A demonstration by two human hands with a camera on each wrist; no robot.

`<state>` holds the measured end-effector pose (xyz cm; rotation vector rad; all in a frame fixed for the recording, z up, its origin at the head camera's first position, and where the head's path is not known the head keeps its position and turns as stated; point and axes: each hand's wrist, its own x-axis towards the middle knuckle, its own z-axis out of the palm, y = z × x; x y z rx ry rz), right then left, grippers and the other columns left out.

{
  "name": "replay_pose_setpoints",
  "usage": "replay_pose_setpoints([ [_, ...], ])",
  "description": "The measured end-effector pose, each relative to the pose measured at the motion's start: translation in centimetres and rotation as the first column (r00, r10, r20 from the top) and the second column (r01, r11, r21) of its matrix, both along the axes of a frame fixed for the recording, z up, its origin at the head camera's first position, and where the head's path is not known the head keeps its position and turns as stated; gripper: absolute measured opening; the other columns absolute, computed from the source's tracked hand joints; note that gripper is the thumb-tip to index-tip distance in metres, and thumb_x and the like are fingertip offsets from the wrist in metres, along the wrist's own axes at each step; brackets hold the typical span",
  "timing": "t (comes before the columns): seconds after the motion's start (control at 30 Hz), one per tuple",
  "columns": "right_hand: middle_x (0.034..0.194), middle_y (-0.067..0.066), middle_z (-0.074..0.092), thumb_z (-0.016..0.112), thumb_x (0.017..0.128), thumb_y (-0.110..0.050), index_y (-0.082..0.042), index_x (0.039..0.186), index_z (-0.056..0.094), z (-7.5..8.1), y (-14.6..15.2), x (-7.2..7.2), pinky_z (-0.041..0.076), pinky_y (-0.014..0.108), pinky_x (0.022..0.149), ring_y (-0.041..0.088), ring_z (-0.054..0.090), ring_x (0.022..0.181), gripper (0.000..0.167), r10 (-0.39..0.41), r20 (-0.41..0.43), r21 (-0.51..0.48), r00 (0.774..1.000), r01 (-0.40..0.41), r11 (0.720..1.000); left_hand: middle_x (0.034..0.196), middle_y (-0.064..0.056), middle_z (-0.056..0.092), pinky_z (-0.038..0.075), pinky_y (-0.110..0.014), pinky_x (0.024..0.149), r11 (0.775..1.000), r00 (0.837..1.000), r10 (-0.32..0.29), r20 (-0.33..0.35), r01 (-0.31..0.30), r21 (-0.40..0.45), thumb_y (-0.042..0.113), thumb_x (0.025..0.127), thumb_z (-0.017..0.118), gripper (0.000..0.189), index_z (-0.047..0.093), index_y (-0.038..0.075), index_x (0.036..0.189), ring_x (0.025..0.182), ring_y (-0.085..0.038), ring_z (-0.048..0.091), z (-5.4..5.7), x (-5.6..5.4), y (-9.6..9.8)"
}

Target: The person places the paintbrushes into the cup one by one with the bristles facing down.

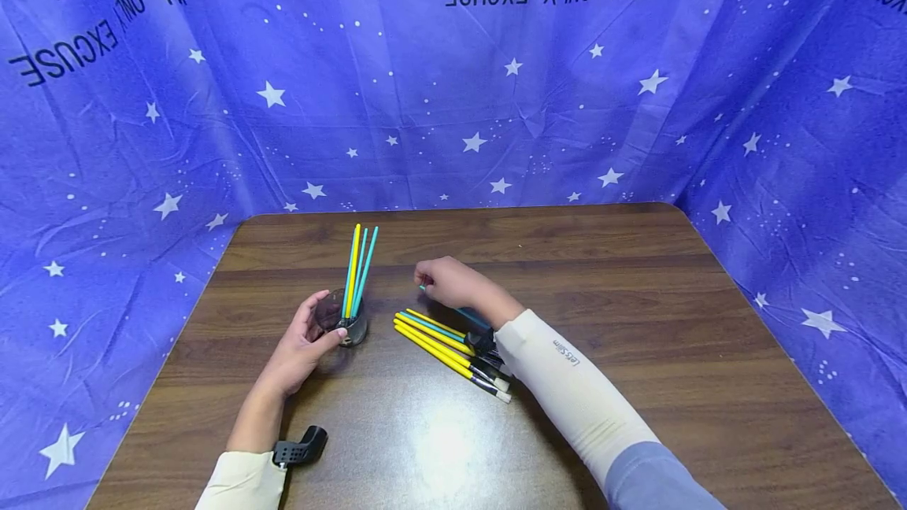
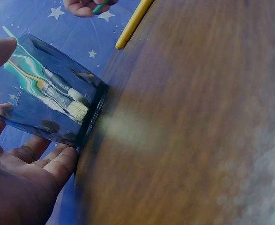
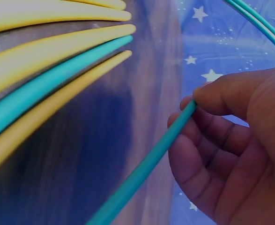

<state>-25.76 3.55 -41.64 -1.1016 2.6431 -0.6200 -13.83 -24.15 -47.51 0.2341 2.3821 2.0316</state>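
Note:
My left hand (image 1: pixel 301 352) grips a clear dark-tinted glass (image 2: pixel 39 108) that stands on the table, with the thumb on one side and fingers on the other. Inside the glass lean several paintbrushes (image 1: pixel 353 274), teal and yellow, bristles down. To the right, my right hand (image 1: pixel 453 282) pinches the handle end of a teal paintbrush (image 3: pixel 146 164) between thumb and fingers; its bristle end is hidden under the forearm. Just below that hand lies a pile of yellow and teal paintbrushes (image 1: pixel 435 345), handle tips pointing left, some bristle ends covered by the right wrist camera.
The brown wooden table (image 1: pixel 602 258) is bordered by a blue curtain (image 1: pixel 425 101) with white stars at the back and sides. A black wrist camera (image 1: pixel 305 447) sticks out from the left wrist. A bright glare spot lies on the near tabletop.

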Motion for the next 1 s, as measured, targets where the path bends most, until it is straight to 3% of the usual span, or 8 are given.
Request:
replay_pose_setpoints([
  [0.3,0.086,0.001,0.064,0.059,0.093,0.001,-0.005,0.101,0.063,1.9,0.4,-0.1,0.048,0.026,0.075,0.014,0.058,0.081,0.011,-0.035,-0.06,-0.152,0.998,0.025,0.988,0.141,-0.033,0.04,0.043,-0.014,0.092,1.0,1.0,0.008,-0.004,-0.008,0.018,-0.008,0.091,0.061,0.072,0.018,-0.007,0.149,0.117,-0.009,0.05,0.0,0.0,0.1],
  [0.53,0.089,0.003,0.066,0.058,0.094,-0.001,-0.006,0.102,0.063,3.4,0.5,0.0,0.048,0.028,0.077,0.014,0.059,0.083,0.011,-0.099,-0.062,-0.242,0.993,0.081,0.967,0.144,-0.032,0.039,0.042,-0.013,0.094,1.0,1.0,0.01,0.007,-0.01,0.011,-0.007,0.092,0.061,0.071,0.019,-0.004,0.15,0.127,-0.032,0.043,0.2,0.1,0.2],
  [0.67,0.089,0.001,0.064,0.059,0.094,-0.002,-0.005,0.103,0.063,3.7,0.5,0.1,0.048,0.027,0.077,0.014,0.058,0.083,0.01,-0.136,-0.065,-0.297,0.989,0.111,0.949,0.144,-0.032,0.038,0.043,-0.013,0.092,1.0,1.0,0.012,0.017,-0.012,0.019,-0.007,0.092,0.061,0.072,0.019,-0.004,0.15,0.128,-0.032,0.042,0.4,0.0,0.3],
  [0.87,0.086,0.0,0.062,0.059,0.094,-0.003,-0.007,0.102,0.062,4.0,0.5,0.1,0.047,0.027,0.073,0.013,0.057,0.08,0.009,-0.204,-0.043,-0.403,0.978,0.17,0.899,0.144,-0.033,0.039,0.043,-0.014,0.092,0.999,1.0,0.012,-0.001,-0.012,0.03,-0.008,0.091,0.061,0.071,0.019,-0.006,0.149,0.121,-0.019,0.047,0.2,0.1,0.3],
  [1.0,0.085,0.001,0.062,0.061,0.093,-0.002,-0.003,0.104,0.063,3.9,0.6,-0.1,0.046,0.026,0.071,0.014,0.057,0.078,0.011,-0.254,-0.012,-0.512,0.967,0.213,0.832,0.143,-0.033,0.039,0.043,-0.014,0.092,1.0,1.0,0.012,-0.007,-0.011,0.029,-0.008,0.091,0.061,0.071,0.019,-0.006,0.149,0.119,-0.014,0.048,0.1,0.0,0.2],
])
